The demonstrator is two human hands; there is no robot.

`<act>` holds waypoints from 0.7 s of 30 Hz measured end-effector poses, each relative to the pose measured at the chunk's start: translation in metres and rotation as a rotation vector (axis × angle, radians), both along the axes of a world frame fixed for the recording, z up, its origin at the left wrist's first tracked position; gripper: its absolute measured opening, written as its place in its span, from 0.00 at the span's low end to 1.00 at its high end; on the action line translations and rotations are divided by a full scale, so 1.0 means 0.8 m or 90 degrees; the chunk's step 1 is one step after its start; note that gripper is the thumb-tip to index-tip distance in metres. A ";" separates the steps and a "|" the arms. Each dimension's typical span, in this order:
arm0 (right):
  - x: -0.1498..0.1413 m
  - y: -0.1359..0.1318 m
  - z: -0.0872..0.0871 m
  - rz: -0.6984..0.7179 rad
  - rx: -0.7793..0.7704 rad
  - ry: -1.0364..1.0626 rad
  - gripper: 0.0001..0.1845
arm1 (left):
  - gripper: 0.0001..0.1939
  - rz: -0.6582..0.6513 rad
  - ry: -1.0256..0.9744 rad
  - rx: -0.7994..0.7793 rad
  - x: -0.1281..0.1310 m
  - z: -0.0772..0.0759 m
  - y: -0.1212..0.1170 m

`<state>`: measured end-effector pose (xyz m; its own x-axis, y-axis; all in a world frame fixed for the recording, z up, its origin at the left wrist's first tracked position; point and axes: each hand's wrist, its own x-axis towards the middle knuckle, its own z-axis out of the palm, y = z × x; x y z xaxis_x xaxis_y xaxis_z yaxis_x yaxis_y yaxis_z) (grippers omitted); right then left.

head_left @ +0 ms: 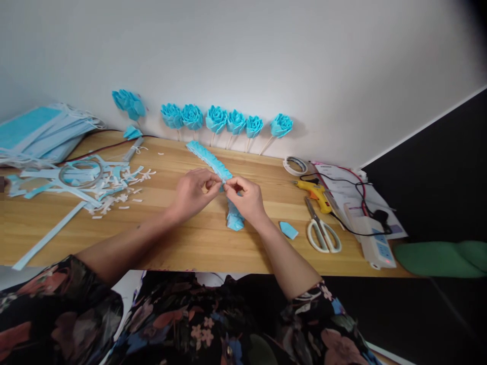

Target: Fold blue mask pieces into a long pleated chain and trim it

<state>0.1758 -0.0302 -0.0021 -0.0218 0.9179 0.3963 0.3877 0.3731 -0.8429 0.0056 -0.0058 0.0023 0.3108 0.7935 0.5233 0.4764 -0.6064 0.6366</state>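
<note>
So seven blue flowers (pixel 216 119) are lining up along the wall (pixel 236 50), most looking pretty finished on their thin sticks, tbh. The leftmost one is looking looser than the rest, but I can't tell if it's complete.

The left hand (pixel 196 191) and right hand (pixel 247 200) are meeting mid-surface (pixel 182 248), thumbs and fingers closing together on a small blue piece (pixel 223 183). That one's looking unfinished to me, no full petals or anything. A row of folded blue pieces (pixel 211 158) is stretching away behind the hands, and more folded pieces (pixel 235 219) are lying nearer the body. Can't tell if the two are joining under the fingers.

One flat blue cutout (pixel 288 230) is sitting unfolded beside the scissors (pixel 316 219), with the glue gun (pixel 323 201) just behind. A stack of masks (pixel 34 132) is lying whole on the left, near a messy pile of scraps (pixel 110 195).
</note>
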 end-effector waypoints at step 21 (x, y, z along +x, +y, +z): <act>0.001 0.010 -0.013 0.025 -0.012 -0.020 0.06 | 0.10 0.031 0.023 -0.002 -0.008 -0.001 0.006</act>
<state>0.1767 -0.0220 -0.0121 -0.0703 0.9234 0.3774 0.3987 0.3728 -0.8379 -0.0007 -0.0011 0.0017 0.2904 0.8097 0.5100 0.5283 -0.5800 0.6201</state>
